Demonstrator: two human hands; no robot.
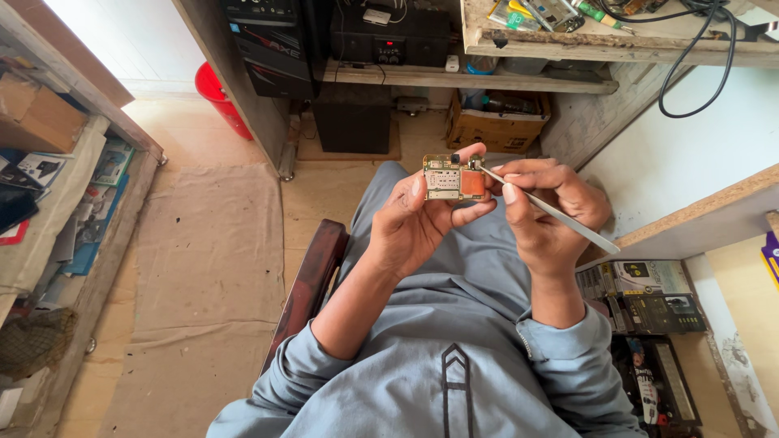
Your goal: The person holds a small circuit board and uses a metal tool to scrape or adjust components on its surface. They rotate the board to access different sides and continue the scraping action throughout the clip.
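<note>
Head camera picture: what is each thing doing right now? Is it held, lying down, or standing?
Circuit board: held up in left hand.
Metal tool: gripped in right hand, tip at board's edge.
Red bucket: standing on floor.
Black cable: hanging off bench.
Cardboard box: open, under shelf.

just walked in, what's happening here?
A seated person holds a small circuit board up in the left hand, gripped between the fingers. The right hand holds slim metal tweezers, with the tip touching the board's right edge beside an orange patch. Around them are a workbench with tools above and stacked boxes at the right.
</note>
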